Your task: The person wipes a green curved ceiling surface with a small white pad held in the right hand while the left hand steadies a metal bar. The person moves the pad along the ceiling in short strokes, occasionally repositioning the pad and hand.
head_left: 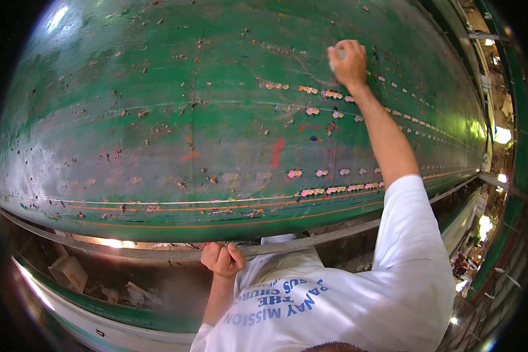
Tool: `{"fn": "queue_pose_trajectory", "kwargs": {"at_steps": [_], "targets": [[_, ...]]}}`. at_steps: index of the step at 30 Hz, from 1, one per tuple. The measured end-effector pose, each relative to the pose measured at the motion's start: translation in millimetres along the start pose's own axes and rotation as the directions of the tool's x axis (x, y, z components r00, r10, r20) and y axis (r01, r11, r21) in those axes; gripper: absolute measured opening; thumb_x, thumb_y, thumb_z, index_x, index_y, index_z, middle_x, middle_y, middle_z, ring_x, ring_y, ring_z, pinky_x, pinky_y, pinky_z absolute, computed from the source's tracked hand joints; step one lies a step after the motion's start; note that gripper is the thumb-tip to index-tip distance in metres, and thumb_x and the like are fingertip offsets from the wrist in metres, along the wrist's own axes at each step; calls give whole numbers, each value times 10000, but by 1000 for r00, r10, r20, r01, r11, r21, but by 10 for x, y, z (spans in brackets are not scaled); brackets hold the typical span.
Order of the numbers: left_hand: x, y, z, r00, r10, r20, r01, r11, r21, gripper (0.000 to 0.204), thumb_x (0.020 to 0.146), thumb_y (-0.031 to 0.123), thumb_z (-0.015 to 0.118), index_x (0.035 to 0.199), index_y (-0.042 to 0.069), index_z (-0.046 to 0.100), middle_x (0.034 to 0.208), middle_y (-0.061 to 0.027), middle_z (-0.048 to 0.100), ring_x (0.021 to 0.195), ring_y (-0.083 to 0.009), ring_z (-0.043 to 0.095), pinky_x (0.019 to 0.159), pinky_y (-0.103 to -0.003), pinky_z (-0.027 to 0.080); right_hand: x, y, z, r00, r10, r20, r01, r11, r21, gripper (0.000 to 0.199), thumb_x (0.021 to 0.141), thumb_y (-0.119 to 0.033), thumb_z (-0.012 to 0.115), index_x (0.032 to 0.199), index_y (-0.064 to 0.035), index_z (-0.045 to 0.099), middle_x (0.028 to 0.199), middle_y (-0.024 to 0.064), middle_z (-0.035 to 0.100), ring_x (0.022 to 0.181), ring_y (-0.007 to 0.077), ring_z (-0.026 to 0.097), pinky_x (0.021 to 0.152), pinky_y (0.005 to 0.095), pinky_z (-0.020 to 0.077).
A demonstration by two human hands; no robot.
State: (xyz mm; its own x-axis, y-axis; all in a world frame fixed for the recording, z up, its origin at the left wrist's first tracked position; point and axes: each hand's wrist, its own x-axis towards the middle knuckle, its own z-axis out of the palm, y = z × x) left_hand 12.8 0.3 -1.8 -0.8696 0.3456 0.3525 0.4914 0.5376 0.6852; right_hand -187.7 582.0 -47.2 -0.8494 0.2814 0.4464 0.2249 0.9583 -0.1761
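Note:
My right arm stretches out over a broad green surface (pixel 234 146) marked with paint smears. In my right hand (pixel 350 61), fingers curled around it, is a small whitish thing (pixel 341 54); its kind is too blurred to tell. That hand is just beyond a row of small pink and yellow printed motifs (pixel 331 94). Close to my body, my left hand (pixel 223 259) is closed over the narrow rail (pixel 152 253) that runs along the surface's near edge. Its fingertips are hidden.
More motif rows (pixel 346 189) run off to the right. Orange and white lines (pixel 158 207) follow the near edge. Below the rail, a shelf-like recess holds a cardboard box (pixel 68 273) and crumpled scraps (pixel 141 293). A green beam (pixel 513 217) stands at the right.

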Motion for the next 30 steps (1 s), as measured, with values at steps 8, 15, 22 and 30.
{"fn": "queue_pose_trajectory", "kwargs": {"at_steps": [8,15,22,30], "targets": [[26,-50,58,1000,19,-1,-19,999,41,337,919,62,647,635,69,466,676,-102,540,492,-287,468,461,-401,351,543,-1370,582,983,-153,-106,170,969,179,270,904,-378,758,916,-108,753,1011,120,733,1027,371,680,928,512,537],[8,-14,40,1000,-9,1,9,998,62,346,916,29,645,622,83,471,632,-85,479,483,-290,432,464,-413,318,-42,-1107,155,972,-232,-27,233,953,195,250,915,-363,776,951,-123,714,1045,80,693,1025,352,641,890,516,522],[90,40,66,999,10,-33,-7,996,88,372,900,18,660,609,90,439,615,-81,446,479,-283,424,465,-409,318,390,-1639,543,981,-180,-70,189,968,167,263,926,-394,742,975,-136,722,1044,93,706,1063,354,648,919,532,527],[81,37,70,998,2,-66,2,998,65,359,896,17,668,611,90,462,623,-76,468,481,-280,436,455,-402,322,336,-1396,398,986,-160,-50,163,985,53,232,887,-355,758,936,-132,717,1041,108,696,1052,367,652,902,528,534]]}}
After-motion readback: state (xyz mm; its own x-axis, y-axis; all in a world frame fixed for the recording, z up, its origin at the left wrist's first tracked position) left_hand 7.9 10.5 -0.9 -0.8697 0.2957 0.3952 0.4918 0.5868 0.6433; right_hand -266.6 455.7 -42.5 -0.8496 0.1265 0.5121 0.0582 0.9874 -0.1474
